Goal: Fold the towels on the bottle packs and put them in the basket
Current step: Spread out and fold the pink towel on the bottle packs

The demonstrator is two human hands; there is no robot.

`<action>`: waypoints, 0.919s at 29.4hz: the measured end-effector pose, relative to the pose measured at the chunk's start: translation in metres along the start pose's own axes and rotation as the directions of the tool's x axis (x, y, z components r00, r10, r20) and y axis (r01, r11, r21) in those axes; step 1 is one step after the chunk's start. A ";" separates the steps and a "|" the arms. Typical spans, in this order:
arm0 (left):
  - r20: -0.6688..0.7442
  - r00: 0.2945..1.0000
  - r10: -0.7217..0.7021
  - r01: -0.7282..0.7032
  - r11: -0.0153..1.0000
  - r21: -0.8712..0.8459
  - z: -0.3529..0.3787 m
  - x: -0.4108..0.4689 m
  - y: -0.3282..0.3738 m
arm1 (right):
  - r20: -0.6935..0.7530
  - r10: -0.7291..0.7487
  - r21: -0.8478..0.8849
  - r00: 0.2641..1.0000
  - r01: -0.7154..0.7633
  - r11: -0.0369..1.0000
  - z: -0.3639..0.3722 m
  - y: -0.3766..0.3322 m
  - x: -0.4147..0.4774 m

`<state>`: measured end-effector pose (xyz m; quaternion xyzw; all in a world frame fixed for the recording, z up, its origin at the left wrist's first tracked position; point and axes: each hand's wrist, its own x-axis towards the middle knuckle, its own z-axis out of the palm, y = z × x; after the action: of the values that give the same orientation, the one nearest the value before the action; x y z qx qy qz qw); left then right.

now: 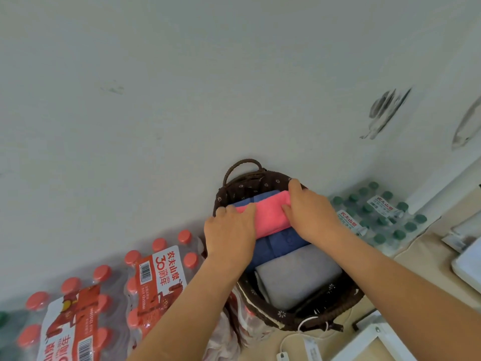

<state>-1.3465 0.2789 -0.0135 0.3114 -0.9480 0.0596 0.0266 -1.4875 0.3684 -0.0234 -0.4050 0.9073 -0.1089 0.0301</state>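
A dark brown woven basket (348, 298) with a floral lining stands against the white wall. Inside it lie a folded grey towel (296, 280) nearest me and a folded blue towel (276, 246) behind it. On top of the blue one rests a folded pink towel (270, 217). My left hand (230, 229) presses on the pink towel's left end, and my right hand (311, 208) grips its right end over the basket's far side.
Packs of red-capped bottles (109, 303) lie to the left of the basket. A pack of green-capped bottles (377, 214) stands to its right by the wall. White frames (374, 340) and a white cable (309, 324) lie at the lower right.
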 end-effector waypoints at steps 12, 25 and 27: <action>-0.114 0.987 0.112 -0.117 0.992 -0.036 0.018 0.008 -0.009 | 0.307 -0.364 -0.099 0.879 0.410 0.907 0.011 0.012 0.002; -0.205 0.970 0.131 -0.153 0.984 -0.096 0.014 0.003 -0.008 | 0.119 -0.368 -0.017 0.922 0.373 0.928 0.000 0.005 0.000; -0.249 0.949 0.192 -0.231 0.963 -0.136 0.017 0.001 -0.009 | 0.029 -0.389 -0.026 0.921 0.389 0.921 -0.005 0.001 -0.005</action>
<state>-1.3424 0.2693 -0.0293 0.1953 -0.9679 0.0202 0.1566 -1.4858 0.3733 -0.0191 -0.5786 0.8101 -0.0937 0.0120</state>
